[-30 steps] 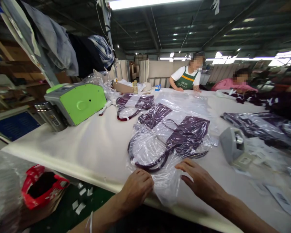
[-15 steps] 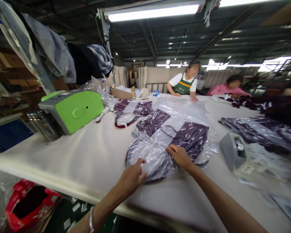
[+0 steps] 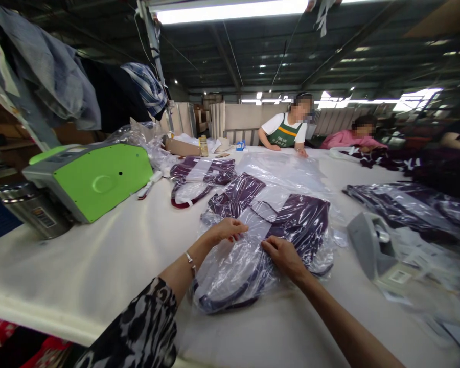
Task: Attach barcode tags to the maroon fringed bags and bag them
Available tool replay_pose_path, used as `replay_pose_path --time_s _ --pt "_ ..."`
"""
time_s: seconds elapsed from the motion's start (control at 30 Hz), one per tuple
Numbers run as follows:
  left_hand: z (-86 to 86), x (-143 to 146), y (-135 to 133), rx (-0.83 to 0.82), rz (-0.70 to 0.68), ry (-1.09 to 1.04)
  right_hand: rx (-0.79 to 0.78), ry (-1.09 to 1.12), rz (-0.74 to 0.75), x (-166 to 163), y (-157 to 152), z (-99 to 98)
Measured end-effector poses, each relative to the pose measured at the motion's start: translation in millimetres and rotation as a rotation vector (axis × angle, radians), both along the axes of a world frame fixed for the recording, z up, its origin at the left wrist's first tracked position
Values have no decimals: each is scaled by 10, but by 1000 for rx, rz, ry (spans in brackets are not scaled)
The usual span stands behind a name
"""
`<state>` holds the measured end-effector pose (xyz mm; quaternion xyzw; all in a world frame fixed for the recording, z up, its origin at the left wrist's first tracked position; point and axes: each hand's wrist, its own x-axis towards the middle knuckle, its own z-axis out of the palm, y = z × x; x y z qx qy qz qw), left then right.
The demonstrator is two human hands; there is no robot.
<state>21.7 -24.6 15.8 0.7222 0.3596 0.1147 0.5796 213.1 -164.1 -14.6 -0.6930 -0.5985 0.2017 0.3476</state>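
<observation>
In front of me on the table lies a folded dark purple garment (image 3: 304,217) inside a clear plastic bag (image 3: 230,273). A pale strip runs down the garment's middle, with a thin dark loop near its top. My right hand (image 3: 285,258) pinches the bag's film near the centre, fingertips closed. Just to its left, my left hand (image 3: 228,231) hovers over the bag with its fingers loosely stretched to the right; no hold on the film shows. Behind lies a second bagged purple garment (image 3: 205,171).
A green and grey machine (image 3: 103,179) and a steel flask (image 3: 34,212) stand at the left. To the right are a grey tape dispenser (image 3: 371,245), white labels and more bagged garments (image 3: 402,207). Across the table, a person in a green apron (image 3: 285,134) leans near flat plastic film (image 3: 283,168).
My left hand has moved up and away from me across the bag, its fingers straightening. My right hand stays pinched near the centre. The bag's near edge extends closer to me; the view has shifted right.
</observation>
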Motion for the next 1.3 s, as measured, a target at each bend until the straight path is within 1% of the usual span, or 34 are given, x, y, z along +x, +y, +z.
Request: replay_pose_path --time_s 0.27,0.37,0.43,0.53,0.63,0.7,0.8,0.87,0.9,0.97,1.03,1.1,1.13,1.2,1.27,1.3 --pt "-59 83 51 -54 49 -39 -1 26 -9 -9 7 -2" --pt "-63 96 68 -17 18 -23 3 29 -6 -2 18 -38" --pt "-57 101 80 38 -6 11 0 36 -10 1 23 -63" --pt "-38 126 86 181 -10 96 -9 38 -20 2 26 -74" --pt "-20 164 54 392 28 189 -35 -3 -28 -8 21 -18" --pt "-23 180 6 541 59 244 -107 -122 -52 -19 -5 62" --pt "-58 177 -84 729 82 300 -239 -370 -92 -14 -128 191" --pt "-87 160 -131 817 72 312 -281 -448 -128 26 -292 235" --pt "-101 147 -146 845 62 309 -273 -451 -149 62 -400 241" --pt "-129 120 -148 887 42 302 -189 -428 -194 175 -661 232" --pt "-171 95 -105 929 34 303 -25 -403 -239 359 -959 235" --pt "-234 81 -23 964 27 299 139 -376 -335 634 -1271 295" --pt "-269 78 24 969 25 281 201 -356 -420 805 -1424 353" --pt "-333 77 111 954 17 223 264 -303 -661 1195 -1695 508" --pt "-371 76 166 930 13 157 229 -222 -902 1598 -1875 664" --pt "-378 76 179 921 13 134 178 -145 -962 1780 -1917 722"
